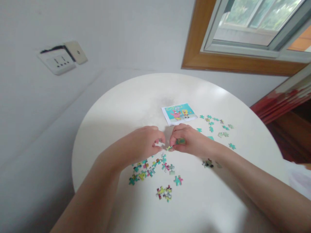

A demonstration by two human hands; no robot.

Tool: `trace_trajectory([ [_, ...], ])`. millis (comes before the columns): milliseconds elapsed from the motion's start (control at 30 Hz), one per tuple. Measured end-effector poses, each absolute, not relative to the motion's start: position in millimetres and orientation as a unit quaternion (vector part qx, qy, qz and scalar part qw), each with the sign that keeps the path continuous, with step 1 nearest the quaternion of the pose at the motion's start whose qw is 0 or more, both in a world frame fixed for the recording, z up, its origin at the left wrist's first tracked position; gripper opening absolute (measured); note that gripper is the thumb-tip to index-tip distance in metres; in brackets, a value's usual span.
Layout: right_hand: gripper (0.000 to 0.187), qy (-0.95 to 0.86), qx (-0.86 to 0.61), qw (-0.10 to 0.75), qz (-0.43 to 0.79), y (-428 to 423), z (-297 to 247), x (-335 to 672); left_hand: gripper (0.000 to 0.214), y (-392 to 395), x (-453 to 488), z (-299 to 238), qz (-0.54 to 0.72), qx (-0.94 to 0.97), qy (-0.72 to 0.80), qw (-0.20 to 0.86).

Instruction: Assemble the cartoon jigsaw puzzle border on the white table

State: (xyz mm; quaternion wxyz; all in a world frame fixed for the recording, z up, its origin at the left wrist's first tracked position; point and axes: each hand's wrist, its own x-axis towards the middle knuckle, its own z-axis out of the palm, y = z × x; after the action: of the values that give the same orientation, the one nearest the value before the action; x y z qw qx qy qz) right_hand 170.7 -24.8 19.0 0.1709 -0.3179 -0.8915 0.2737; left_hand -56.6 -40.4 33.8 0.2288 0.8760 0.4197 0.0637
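Observation:
My right hand [186, 139] pinches a small yellow-green jigsaw piece [169, 148] between thumb and fingers, just above the white table. A larger green patch, probably another piece [180, 141], shows within the curl of that hand. My left hand [148, 139] is close by on the left, its fingers curved and a gap between thumb and forefinger, with nothing clearly held. Below both hands lies a cluster of loose jigsaw pieces [150, 171] in teal, yellow and pink. Nearer me are a joined yellow and red clump [164, 193] and a teal and pink piece [178, 180].
A reference picture card [179, 114] with cartoon figures lies beyond my hands. Several teal pieces [211, 128] are scattered to the right, and a dark piece [208, 163] sits under my right forearm. The round table [116, 106] meets a wall with a socket [59, 61] and a window.

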Motion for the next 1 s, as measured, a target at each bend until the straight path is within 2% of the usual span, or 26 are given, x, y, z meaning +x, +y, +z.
trace_trajectory([
  [133,0.005,-0.818,-0.391,0.228,0.355,-29,30,180,0.012,-42,-47,46,0.093,0.886,0.387,0.239],
  [267,0.008,-0.778,-0.411,0.267,0.394,-34,38,192,0.023,-42,-37,57,0.118,0.884,0.388,0.234],
  [633,0.016,-0.745,-0.405,0.294,0.442,-50,38,221,0.025,-44,-11,51,0.204,0.833,0.419,0.299],
  [1000,0.019,-0.829,-0.354,0.275,0.336,-58,30,262,0.025,-50,16,33,0.165,0.834,0.424,0.312],
])
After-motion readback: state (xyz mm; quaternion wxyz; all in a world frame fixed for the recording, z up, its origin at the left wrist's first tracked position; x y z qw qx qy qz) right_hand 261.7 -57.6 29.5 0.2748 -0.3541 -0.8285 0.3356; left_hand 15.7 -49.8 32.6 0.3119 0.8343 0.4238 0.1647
